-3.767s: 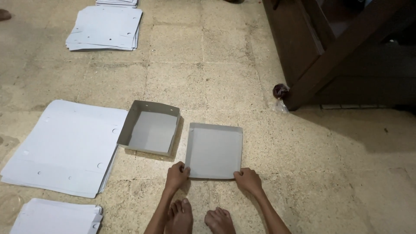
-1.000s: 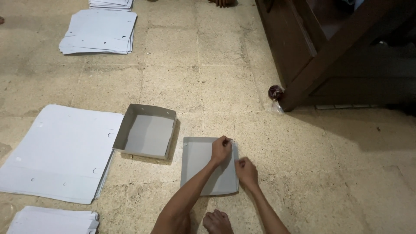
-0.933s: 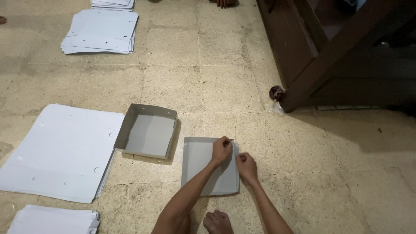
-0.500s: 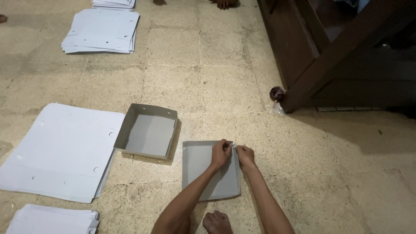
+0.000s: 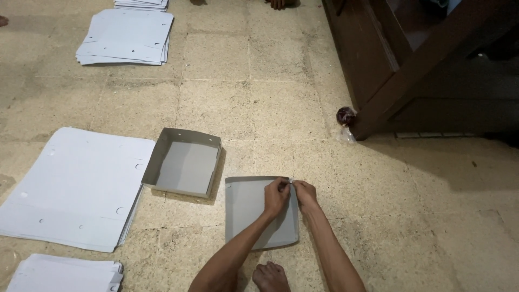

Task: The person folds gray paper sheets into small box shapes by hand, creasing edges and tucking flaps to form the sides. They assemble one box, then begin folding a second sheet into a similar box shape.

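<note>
Both hands had moved from the near corners of the flat grey cardboard tray [image 5: 254, 211] to its far right corner. From the head camera, the left hand [image 5: 277, 196] and right hand [image 5: 305, 193] had fingers clamped together on that corner's small flap. This tray lay on the rough beige stone floor [image 5: 259, 97], just beside a folded grey cardboard box [image 5: 183, 161] and pale blue card sheets [image 5: 70, 186].

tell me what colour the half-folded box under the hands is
Plain grey, no pattern, on the half-folded box; the head view shows it.
</note>
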